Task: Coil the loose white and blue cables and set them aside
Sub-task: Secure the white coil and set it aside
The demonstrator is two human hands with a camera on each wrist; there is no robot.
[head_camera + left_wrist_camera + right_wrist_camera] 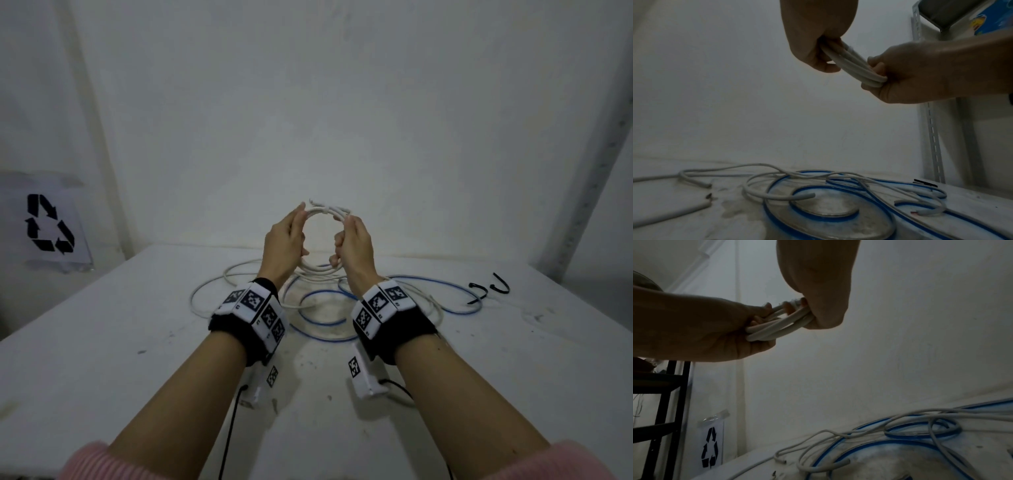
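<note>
Both hands [318,240] grip one white cable coil [323,214], seemingly above table [102,342].

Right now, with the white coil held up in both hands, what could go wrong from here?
1. The white coil is unfastened, held only by the left hand and right hand; letting go with either could let its loops spring open.
2. The loose white cables cross the blue cable on the table; pulling one may drag the other.

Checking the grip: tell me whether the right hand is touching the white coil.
Touching. The left wrist view shows the right hand with fingers curled round the white coil.
</note>
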